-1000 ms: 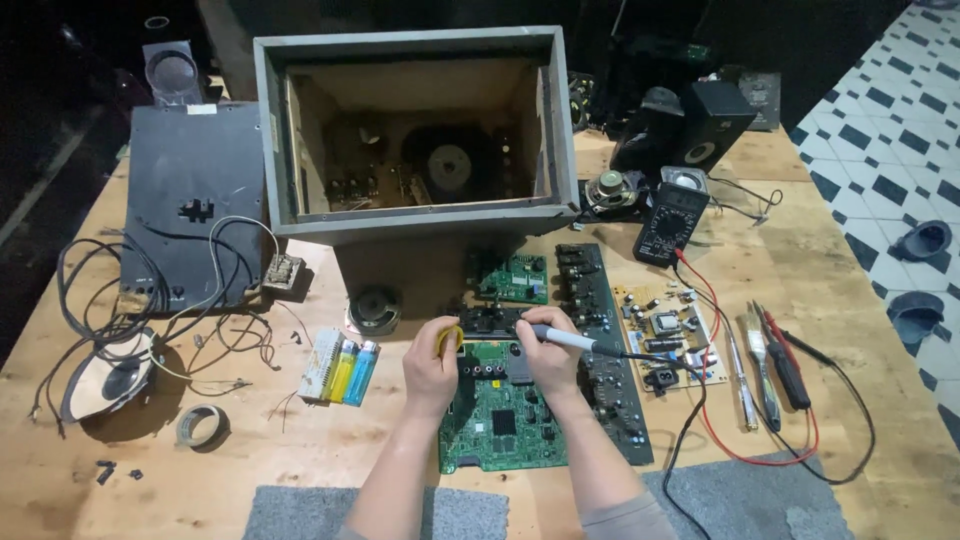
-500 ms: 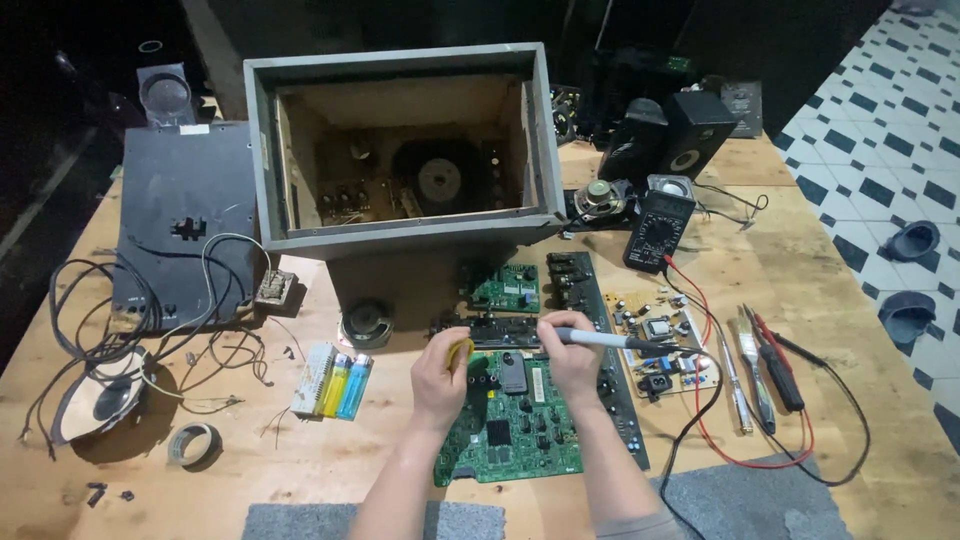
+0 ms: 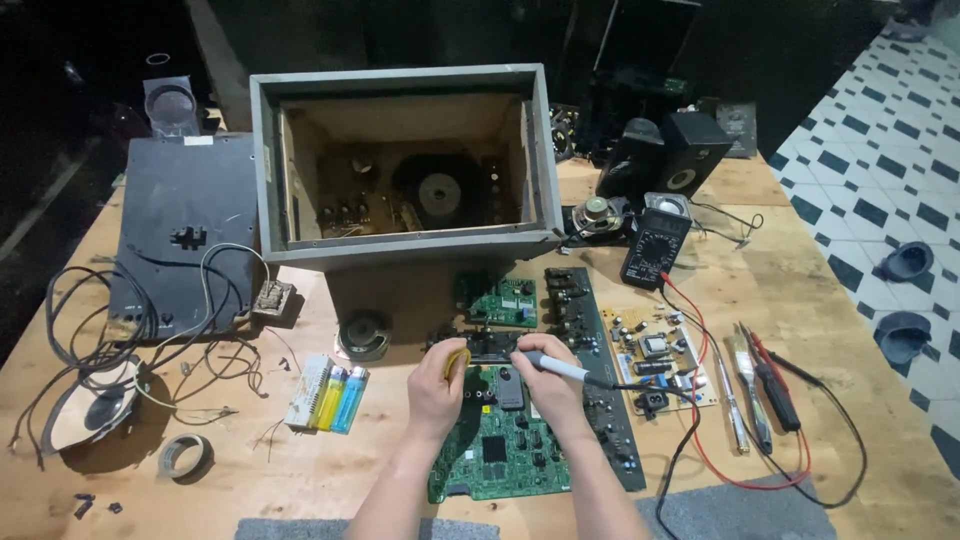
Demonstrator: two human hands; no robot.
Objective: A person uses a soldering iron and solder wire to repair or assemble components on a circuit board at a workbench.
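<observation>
My left hand [image 3: 437, 388] rests on the upper left edge of a green circuit board [image 3: 500, 450] and pinches a small yellow item [image 3: 457, 360] between thumb and fingers. My right hand [image 3: 547, 385] grips a white-handled tool [image 3: 562, 370] like a pen, its dark end pointing right over a long black board [image 3: 590, 350]. Both hands sit close together over the top of the green board, next to a black component [image 3: 480, 345].
An open grey wooden speaker box [image 3: 400, 160] stands behind the boards. A black multimeter [image 3: 655, 245] with red and black leads, a tan circuit board [image 3: 655, 355], brushes and screwdrivers [image 3: 755, 385] lie right. Lighters [image 3: 340, 398], wires [image 3: 120, 330], a tape roll [image 3: 185, 455] and a black panel [image 3: 185, 230] lie left.
The view has shifted slightly, so the box and table sit a little differently in frame. My hands stay on the green board in nearly the same pose.
</observation>
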